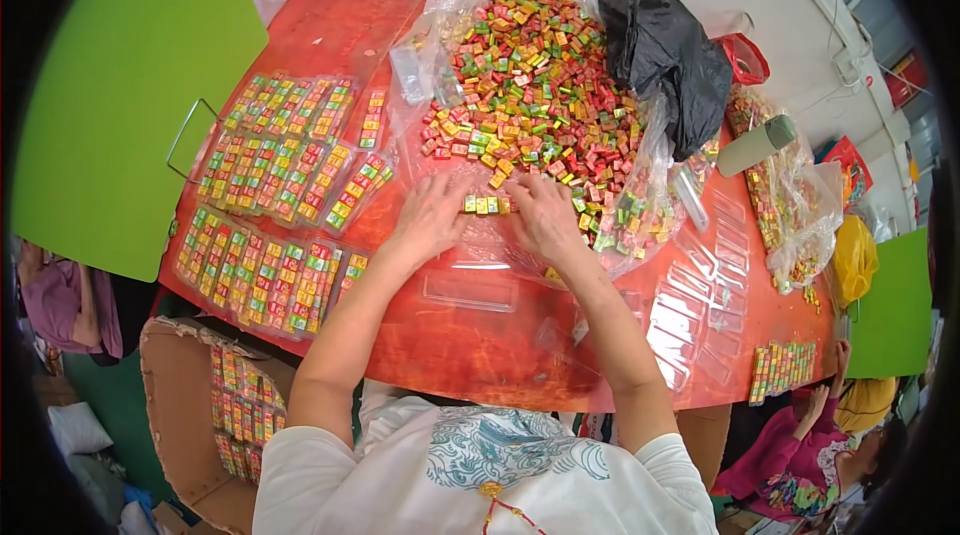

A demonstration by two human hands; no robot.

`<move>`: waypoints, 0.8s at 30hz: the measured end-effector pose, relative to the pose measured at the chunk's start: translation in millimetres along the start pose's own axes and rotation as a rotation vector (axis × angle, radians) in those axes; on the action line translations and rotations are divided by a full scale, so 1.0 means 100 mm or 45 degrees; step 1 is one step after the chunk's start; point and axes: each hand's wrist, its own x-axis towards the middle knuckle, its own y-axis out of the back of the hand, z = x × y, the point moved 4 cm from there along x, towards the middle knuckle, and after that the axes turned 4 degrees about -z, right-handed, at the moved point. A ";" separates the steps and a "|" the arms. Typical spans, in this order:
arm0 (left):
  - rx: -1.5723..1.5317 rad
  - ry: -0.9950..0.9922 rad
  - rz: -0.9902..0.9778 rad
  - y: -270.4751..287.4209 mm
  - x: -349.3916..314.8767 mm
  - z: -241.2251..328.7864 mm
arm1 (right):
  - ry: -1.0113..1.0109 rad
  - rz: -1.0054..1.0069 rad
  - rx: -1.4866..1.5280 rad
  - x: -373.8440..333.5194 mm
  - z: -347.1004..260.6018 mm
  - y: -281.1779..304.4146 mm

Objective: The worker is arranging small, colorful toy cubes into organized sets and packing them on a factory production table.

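Observation:
A short row of small wrapped blocks (487, 205), yellow and green, is held between my hands at the middle of the table. My left hand (432, 217) presses its left end with closed fingers. At the right end, the fingers of my right hand (546, 219) are bent in against the row. Just beyond them rises a large heap of loose wrapped blocks (545, 85) in red, yellow and green, spread on clear plastic. An empty clear tray (468, 293) lies on the near side of my hands.
Filled trays (275, 175) stand in rows at the left. More empty clear trays (685, 320) lie at the right, near a black plastic bag (665, 50). A cardboard box (185, 415) holds filled trays below the red table's (450, 355) left edge. Another person (800, 445) sits at the right.

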 end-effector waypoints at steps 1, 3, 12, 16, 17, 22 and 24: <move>0.005 0.033 -0.041 0.04 -0.01 -0.02 | 0.090 0.013 0.032 0.02 -0.07 0.00; 0.035 0.038 -0.067 0.07 -0.02 -0.06 | 0.085 -0.045 0.020 0.04 -0.10 -0.04; 0.003 0.150 -0.282 0.06 0.07 -0.01 | -0.015 -0.231 0.030 0.11 0.06 -0.16; -0.018 0.163 -0.258 0.06 0.09 0.00 | 0.047 -0.202 0.106 0.10 0.07 -0.19; -0.017 0.164 -0.261 0.03 0.09 0.00 | 0.046 -0.203 0.109 0.11 0.06 -0.21; 0.085 0.017 -0.121 -0.07 0.08 0.01 | 0.102 -0.177 0.163 0.12 0.02 -0.26; 0.072 0.030 -0.133 -0.07 0.08 0.01 | 0.085 -0.144 0.182 0.08 0.04 -0.18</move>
